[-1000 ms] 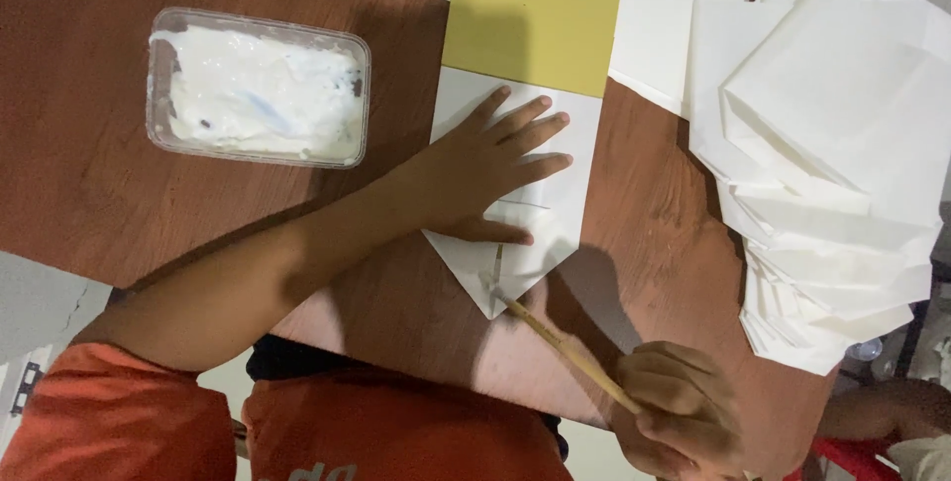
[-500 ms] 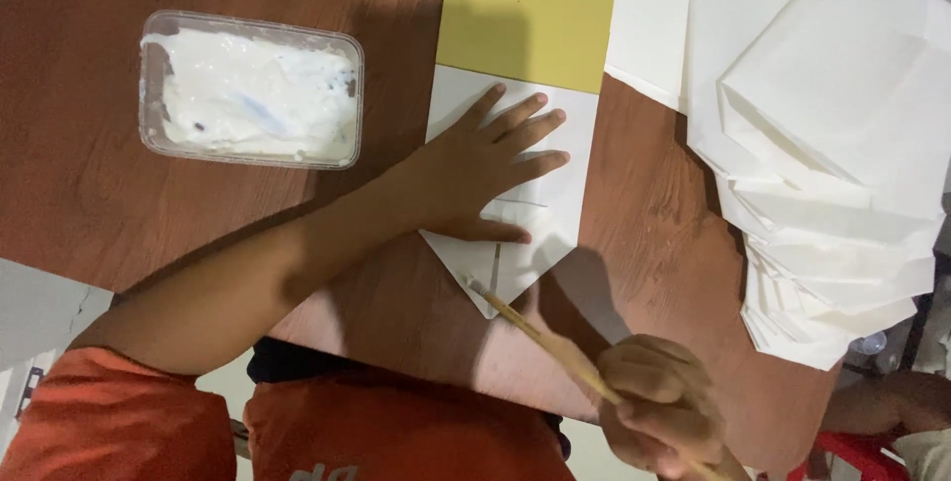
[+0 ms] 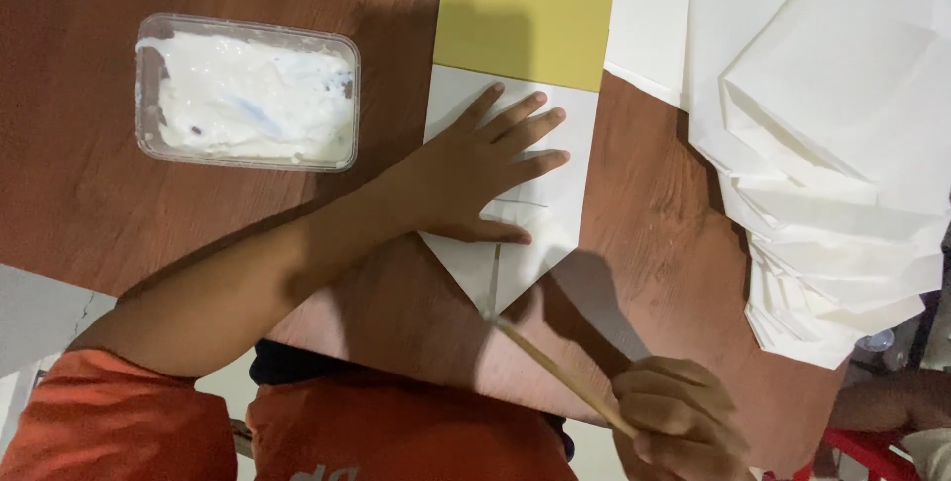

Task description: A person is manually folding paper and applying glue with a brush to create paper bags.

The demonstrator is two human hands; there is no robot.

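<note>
Paper (image 3: 555, 194), white and folded to a point, lies flat on the brown surface (image 3: 119, 213) near the middle of the view, with its point aimed at 6 o'clock. The left hand (image 3: 475, 169) lies on top of it. Its fingers (image 3: 530, 129) are spread out flat and press the paper down, with the thumb along the left folded edge.

The right hand (image 3: 679, 422) is at 5 o'clock, near the bottom edge of the view. Its fingers are curled tight and pinch a thin wooden stick (image 3: 560, 372). The far end of the stick touches the paper just by the point, where the two folded flaps meet.

Going outward, a yellow sheet (image 3: 525, 10) lies at 12 o'clock, touching the top of the folded paper. A clear plastic tub (image 3: 248, 90) with white paste in it sits at 10 o'clock, well apart from the paper. A big pile of folded white papers (image 3: 842, 144) fills the side at 3 o'clock. More flat white sheets (image 3: 664, 15) lie at 1 o'clock. An orange shirt (image 3: 327, 436) shows at the bottom.

What could go wrong, I think: the stick may carry paste, and if it slides off the flap it could smear the brown surface. If the left hand lifts or slips, the flaps could pop open or the paper could turn. A hard poke with the stick could tear the thin point.
</note>
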